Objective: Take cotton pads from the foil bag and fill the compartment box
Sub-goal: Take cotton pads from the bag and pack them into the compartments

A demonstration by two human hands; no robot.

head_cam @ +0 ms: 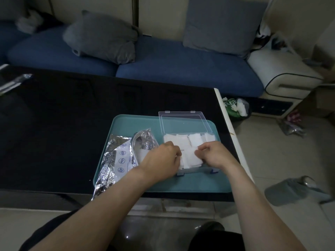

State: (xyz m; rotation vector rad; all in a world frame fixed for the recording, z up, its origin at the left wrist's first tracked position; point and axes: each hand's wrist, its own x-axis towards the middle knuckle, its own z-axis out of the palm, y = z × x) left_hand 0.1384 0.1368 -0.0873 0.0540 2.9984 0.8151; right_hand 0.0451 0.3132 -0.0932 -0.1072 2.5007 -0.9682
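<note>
A: Both forearms reach in; left hand and right hand have fingers curled, pinching cotton pads over the compartment box.

B: And the foil bag?

A: Left of the box, on the teal tray on the bench.

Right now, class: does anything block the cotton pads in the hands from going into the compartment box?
Nothing visible does. The lid stands open behind, and both the left hand and right hand hold the cotton pads directly over the compartment box.
</note>
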